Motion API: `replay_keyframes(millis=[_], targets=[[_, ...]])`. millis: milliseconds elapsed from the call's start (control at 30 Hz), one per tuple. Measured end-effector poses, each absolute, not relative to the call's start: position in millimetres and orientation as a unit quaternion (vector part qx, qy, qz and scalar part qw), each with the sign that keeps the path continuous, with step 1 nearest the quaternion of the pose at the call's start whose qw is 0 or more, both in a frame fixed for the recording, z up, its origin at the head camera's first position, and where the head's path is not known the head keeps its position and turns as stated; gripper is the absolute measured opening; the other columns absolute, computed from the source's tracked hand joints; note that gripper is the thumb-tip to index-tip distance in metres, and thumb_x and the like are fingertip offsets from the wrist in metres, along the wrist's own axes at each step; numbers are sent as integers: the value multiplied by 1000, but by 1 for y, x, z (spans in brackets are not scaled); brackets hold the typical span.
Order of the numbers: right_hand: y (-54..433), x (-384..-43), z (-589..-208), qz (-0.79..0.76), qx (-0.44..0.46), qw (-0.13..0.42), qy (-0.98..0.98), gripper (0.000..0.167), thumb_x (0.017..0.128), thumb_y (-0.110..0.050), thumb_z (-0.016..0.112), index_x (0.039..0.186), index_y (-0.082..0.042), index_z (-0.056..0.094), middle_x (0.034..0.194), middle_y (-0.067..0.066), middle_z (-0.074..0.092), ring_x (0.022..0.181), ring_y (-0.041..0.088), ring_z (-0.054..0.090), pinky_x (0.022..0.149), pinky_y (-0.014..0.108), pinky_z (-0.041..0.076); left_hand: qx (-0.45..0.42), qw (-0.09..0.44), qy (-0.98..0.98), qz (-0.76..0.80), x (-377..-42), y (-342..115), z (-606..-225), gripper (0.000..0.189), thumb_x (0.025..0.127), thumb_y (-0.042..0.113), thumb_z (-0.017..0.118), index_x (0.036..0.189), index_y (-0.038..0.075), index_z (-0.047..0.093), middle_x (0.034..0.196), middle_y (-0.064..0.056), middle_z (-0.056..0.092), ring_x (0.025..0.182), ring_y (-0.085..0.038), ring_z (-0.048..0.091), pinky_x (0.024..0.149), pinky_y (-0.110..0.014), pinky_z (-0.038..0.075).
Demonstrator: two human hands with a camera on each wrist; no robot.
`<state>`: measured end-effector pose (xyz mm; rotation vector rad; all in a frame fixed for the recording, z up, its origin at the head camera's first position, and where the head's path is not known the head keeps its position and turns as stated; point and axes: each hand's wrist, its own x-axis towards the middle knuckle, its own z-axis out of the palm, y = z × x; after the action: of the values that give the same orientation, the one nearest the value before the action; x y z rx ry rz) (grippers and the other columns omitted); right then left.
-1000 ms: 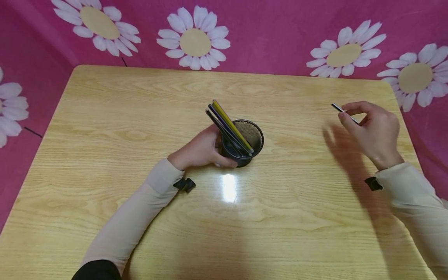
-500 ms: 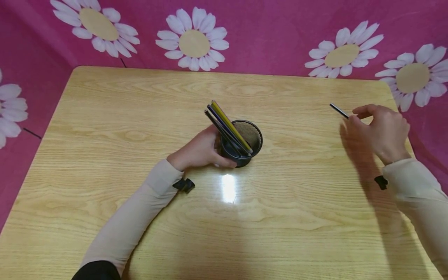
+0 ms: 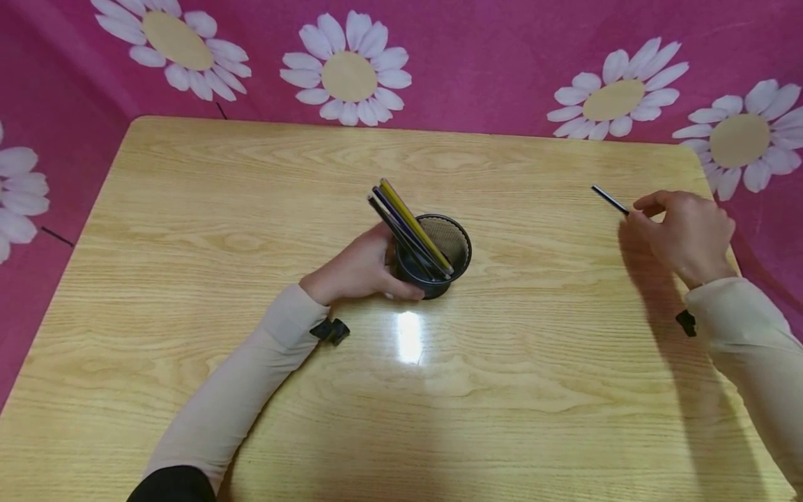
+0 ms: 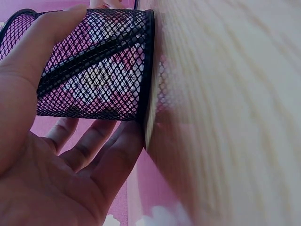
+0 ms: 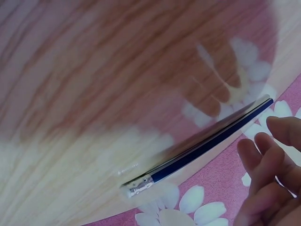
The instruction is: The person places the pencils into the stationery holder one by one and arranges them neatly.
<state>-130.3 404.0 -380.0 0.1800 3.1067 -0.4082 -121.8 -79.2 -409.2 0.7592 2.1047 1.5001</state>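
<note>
My left hand (image 3: 360, 268) grips a black wire-mesh pencil cup (image 3: 453, 240) standing on the table. In the left wrist view the thumb lies along one side of the mesh cup (image 4: 99, 80), with the fingers on the other. Several pencils, among them a yellow pencil (image 3: 414, 225), lean left inside it. On the table's right side lies a dark blue pencil (image 5: 202, 150) with a silver ferrule and pale eraser. My right hand (image 3: 690, 233) is right beside it, fingers loosely bent; the right wrist view shows a gap between these fingers (image 5: 263, 155) and the pencil.
The light wood table (image 3: 251, 195) has its far and right edges close behind the loose pencil. A pink flowered cloth (image 3: 477, 63) hangs behind it. A bright light reflection marks the tabletop below the cup.
My right hand has shifted right and let go of the dark blue pencil, which it pinched one second ago. The left hand and the cup have stayed in place.
</note>
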Motion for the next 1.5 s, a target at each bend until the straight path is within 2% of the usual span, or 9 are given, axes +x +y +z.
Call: replay_keyframes(millis=[200,500,700,1033,1133,1367,1500], targets=[[406,-133,-380,-118,68,37,990,36,107,-26,68,123,5,74,120,31,70,97,48,55,76,62,32,280,224,758,545,-123,-79,-407,83,76,9,101,146,3,57,133,-5,70,124,-17,65,116,-35,42],[407,-134,-380,-127,87,66,986,36,108,-25,68,124,7,73,121,32,69,106,50,50,87,70,31,276,228,751,555,-123,-77,-407,83,75,6,101,145,0,55,129,-6,72,119,-17,68,113,-34,46],[410,-136,-382,-120,83,61,987,32,107,-22,68,122,6,73,116,32,70,105,52,51,85,71,32,278,228,749,556,-123,-76,-407,83,76,5,101,144,1,55,126,-6,74,113,-16,71,109,-34,49],[413,-135,-386,-111,71,43,990,27,106,-20,69,116,5,75,109,31,72,96,51,55,77,67,35,281,226,749,556,-122,-77,-406,84,76,6,101,147,0,55,131,-7,71,120,-17,68,113,-35,46],[411,-133,-384,-113,74,36,990,29,106,-22,69,115,5,75,106,30,72,94,49,55,75,64,34,281,227,749,556,-122,-78,-406,85,76,6,101,147,-1,55,133,-6,70,122,-18,67,115,-35,44],[402,-128,-374,-134,86,32,987,39,109,-30,65,121,7,74,108,31,73,97,48,53,83,68,30,281,230,746,559,-121,-79,-407,85,76,5,100,148,-1,55,133,-6,71,123,-18,67,116,-35,43],[395,-123,-369,-139,66,16,988,40,109,-32,67,121,4,76,101,27,75,92,47,56,77,64,33,282,229,744,560,-121,-79,-408,84,76,5,100,147,0,56,132,-5,71,121,-17,68,115,-35,44]])
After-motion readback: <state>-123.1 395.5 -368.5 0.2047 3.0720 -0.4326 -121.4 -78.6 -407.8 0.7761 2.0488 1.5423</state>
